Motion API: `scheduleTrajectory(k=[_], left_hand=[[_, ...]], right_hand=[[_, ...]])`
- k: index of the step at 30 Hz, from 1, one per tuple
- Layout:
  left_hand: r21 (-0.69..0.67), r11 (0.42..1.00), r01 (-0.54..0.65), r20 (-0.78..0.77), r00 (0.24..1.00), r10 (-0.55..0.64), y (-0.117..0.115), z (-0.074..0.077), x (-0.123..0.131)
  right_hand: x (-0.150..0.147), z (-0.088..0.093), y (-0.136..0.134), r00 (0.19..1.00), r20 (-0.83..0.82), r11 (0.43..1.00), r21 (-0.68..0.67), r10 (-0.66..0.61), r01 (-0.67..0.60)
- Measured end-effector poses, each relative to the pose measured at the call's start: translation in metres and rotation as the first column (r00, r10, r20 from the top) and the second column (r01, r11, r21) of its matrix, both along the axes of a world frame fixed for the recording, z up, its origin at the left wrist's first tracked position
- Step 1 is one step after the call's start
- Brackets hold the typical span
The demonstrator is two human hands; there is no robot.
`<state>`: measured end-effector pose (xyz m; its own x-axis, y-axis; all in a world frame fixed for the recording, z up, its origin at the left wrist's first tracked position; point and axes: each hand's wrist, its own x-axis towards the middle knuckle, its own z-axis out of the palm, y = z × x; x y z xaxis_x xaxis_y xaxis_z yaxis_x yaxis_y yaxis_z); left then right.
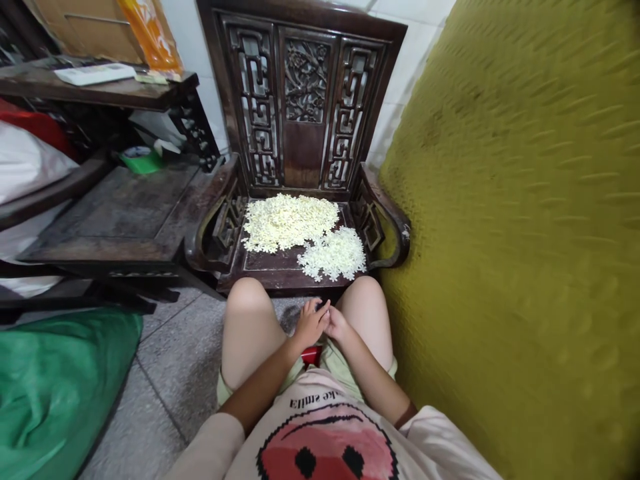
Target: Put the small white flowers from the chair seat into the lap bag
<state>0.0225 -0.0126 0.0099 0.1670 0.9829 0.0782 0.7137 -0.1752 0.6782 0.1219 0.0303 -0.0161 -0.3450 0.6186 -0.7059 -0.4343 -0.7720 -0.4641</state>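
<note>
My left hand (311, 323) and my right hand (337, 323) meet above my lap, between my knees. The left fingers are bent, with fingertips against the right hand. My right fingers are curled closed. Whatever is pinched between the two hands is too small to make out. Just beyond my knees, on the seat of a dark wooden chair (265, 263), lie two heaps of small flower-shaped pieces. The larger, yellowish heap (287, 221) is toward the back; a smaller, whiter heap (334, 255) sits at the front right. A red object (311, 355) shows partly below my hands.
At the left stands a dark wooden side table (125, 207) with a green roll (143, 160) on it. Its upper shelf holds a white flat object (95, 74) and an orange packet (150, 37). A green sack (65, 387) lies on the floor; a yellow-green textured surface (520, 233) rises at right.
</note>
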Motion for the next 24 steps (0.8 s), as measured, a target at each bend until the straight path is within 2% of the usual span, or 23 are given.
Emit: scheduleTrajectory(k=[2,5,7,10,12,15,20,24], left_hand=[[-0.031,0.999,-0.032,0.052,0.998,0.033,0.002,0.0,0.0],[-0.101,0.988,-0.119,0.153,0.979,0.134,0.007,-0.002,-0.002],[-0.189,0.964,-0.19,0.231,0.945,0.232,0.011,-0.007,-0.006],[-0.345,0.911,-0.225,0.273,0.905,0.327,0.014,-0.015,-0.01],[-0.39,0.899,-0.199,0.252,0.916,0.312,0.013,-0.019,-0.01],[-0.36,0.924,-0.126,0.209,0.955,0.211,0.009,-0.02,-0.007],[-0.327,0.944,-0.04,0.133,0.987,0.087,0.005,-0.014,0.0],[-0.365,0.93,-0.052,0.058,0.995,0.079,0.003,-0.007,0.003]], right_hand=[[0.002,0.0,0.001,0.997,0.072,0.996,-0.085,-0.033,0.04],[0.006,0.008,0.02,0.992,0.112,0.995,-0.074,-0.058,0.067],[0.01,0.017,0.048,0.979,0.165,0.993,0.011,-0.12,0.12],[0.019,0.033,0.102,0.975,0.125,0.977,0.137,-0.183,0.165],[0.027,0.04,0.137,0.962,0.134,0.966,0.132,-0.238,0.221],[0.036,0.043,0.171,0.939,0.16,0.947,0.151,-0.305,0.282],[0.044,0.041,0.192,0.876,0.191,0.888,0.227,-0.442,0.399],[0.049,0.045,0.2,0.843,0.213,0.855,0.297,-0.494,0.425]])
